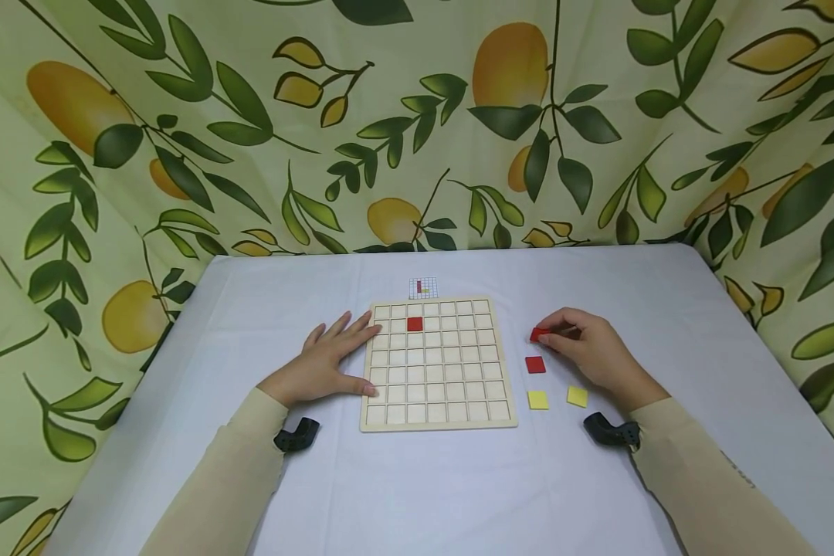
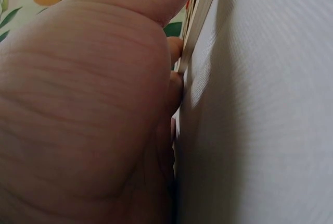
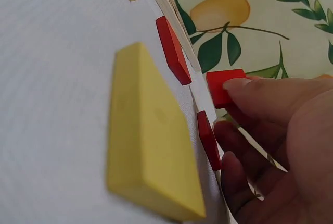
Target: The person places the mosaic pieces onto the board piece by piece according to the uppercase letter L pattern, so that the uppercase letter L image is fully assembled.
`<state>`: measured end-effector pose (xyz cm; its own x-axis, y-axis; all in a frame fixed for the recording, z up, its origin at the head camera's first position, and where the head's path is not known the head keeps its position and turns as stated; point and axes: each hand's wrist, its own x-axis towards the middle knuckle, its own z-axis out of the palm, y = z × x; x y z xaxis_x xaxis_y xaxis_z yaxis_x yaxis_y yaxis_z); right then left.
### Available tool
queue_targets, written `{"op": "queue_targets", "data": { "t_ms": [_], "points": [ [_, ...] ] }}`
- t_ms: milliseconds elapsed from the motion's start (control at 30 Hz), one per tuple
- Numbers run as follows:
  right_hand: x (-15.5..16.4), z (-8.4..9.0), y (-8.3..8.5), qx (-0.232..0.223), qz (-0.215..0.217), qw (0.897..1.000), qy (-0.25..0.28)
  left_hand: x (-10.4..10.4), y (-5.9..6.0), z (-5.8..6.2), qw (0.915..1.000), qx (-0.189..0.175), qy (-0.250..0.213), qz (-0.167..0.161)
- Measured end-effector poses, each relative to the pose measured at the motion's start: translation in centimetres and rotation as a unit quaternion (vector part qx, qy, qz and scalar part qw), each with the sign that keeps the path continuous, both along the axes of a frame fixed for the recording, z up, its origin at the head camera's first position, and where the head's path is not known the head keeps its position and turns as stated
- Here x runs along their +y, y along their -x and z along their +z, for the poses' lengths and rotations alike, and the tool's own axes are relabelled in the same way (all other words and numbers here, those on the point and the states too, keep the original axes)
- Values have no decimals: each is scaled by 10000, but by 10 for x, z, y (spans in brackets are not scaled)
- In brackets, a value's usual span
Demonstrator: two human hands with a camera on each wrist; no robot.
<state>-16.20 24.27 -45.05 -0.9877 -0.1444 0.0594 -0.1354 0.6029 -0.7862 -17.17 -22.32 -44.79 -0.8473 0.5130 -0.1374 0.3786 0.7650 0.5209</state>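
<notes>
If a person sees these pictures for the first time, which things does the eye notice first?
Probably the square wooden grid board in the middle of the pale table, with one red square tile in its second row from the far edge. To the board's right, the right hand pinches another red tile. The left hand lies flat at the board's left edge.

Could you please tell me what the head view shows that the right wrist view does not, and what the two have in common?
Only the head view shows the left hand resting flat at the wooden grid board, the red tile in the board, the small pattern card behind it, and the board's whole grid. Only the right wrist view shows another red tile lying on the table just below the raised one. Both show the right hand pinching a red tile, a loose red tile and two yellow tiles on the table.
</notes>
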Motion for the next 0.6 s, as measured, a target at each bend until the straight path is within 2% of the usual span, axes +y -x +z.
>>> {"op": "queue_targets", "data": {
  "t_ms": [267,600],
  "points": [
    [-5,12,-1,2,-41,9985,543,0,-1,1,9999,89,-112,-62],
    [-27,39,-16,45,235,9949,977,0,0,0,9998,133,-117,-72]
  ]
}}
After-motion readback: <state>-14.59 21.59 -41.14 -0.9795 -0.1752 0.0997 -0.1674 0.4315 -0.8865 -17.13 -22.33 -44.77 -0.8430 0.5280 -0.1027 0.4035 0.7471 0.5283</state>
